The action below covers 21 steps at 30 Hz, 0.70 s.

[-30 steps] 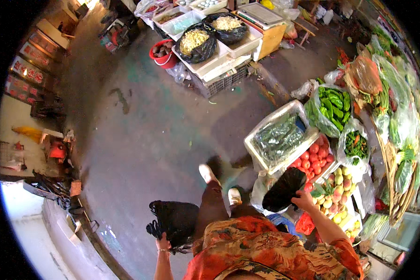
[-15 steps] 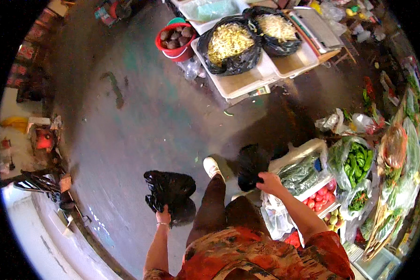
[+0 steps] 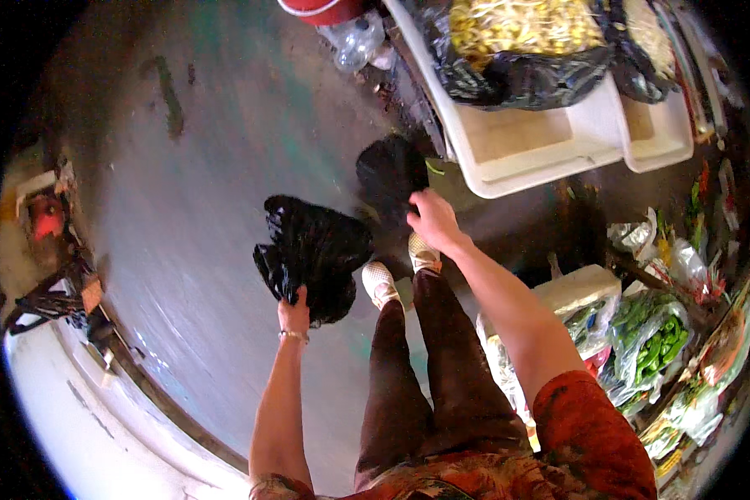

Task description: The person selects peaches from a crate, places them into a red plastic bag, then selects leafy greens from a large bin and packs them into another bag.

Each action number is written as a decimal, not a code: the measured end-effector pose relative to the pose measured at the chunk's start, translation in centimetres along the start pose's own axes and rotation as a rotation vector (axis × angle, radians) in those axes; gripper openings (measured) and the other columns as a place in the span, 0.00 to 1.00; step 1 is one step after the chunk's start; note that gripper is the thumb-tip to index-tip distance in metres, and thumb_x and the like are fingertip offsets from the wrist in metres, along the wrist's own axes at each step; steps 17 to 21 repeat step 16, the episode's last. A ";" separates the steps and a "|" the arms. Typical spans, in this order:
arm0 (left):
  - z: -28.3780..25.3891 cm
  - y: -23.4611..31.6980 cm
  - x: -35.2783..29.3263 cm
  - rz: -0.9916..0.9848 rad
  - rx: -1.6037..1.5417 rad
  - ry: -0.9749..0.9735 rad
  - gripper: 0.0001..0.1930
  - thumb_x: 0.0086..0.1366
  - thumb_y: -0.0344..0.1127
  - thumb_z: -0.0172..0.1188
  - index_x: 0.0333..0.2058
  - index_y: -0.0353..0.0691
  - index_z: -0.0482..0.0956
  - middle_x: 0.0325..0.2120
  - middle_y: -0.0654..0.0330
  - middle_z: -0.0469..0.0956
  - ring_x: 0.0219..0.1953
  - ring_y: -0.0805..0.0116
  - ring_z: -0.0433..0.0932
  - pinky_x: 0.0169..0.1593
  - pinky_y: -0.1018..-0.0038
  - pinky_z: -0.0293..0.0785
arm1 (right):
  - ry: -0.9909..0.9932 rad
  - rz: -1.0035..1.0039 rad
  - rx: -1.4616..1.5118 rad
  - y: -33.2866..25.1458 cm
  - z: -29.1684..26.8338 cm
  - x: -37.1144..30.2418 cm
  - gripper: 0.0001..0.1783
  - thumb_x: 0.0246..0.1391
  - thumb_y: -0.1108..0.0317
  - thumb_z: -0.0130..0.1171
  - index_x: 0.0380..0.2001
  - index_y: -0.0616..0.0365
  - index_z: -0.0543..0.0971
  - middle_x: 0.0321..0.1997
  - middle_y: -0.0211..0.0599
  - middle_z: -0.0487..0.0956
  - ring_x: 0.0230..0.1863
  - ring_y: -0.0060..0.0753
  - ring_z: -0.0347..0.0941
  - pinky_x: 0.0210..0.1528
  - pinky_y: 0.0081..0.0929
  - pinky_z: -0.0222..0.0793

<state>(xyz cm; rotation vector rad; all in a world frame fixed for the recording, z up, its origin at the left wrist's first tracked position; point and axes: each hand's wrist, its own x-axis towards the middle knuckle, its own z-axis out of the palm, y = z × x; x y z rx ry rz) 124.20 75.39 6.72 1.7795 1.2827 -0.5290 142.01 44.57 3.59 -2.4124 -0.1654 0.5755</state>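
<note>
A crumpled, shiny black plastic bag hangs from my left hand, whose fingers are closed on its near edge. Out ahead, my right hand grips a second, smaller black plastic bag above the floor. What either bag holds is hidden. Beyond my right hand stands a white plastic tub, and on it sits a black bag lined open around yellow bean sprouts.
Another white tub adjoins the first. A red bucket and clear plastic bottles are at the top. Bagged green peppers and a foam box lie to my right. A pale ledge runs along the left.
I have stepped forward, closer to the tubs of sprouts. My right arm has stretched out ahead with its bag, and the left bag has risen. The vegetables have slid back to the right.
</note>
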 end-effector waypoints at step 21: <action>11.7 0.6 7.3 0.165 -0.244 0.019 0.22 0.56 0.52 0.65 0.31 0.34 0.79 0.20 0.60 0.77 0.21 0.68 0.72 0.29 0.72 0.70 | -0.489 0.269 0.241 9.8 3.1 -7.6 0.14 0.48 0.68 0.61 0.40 0.55 0.77 0.34 0.44 0.81 0.36 0.35 0.79 0.43 0.29 0.73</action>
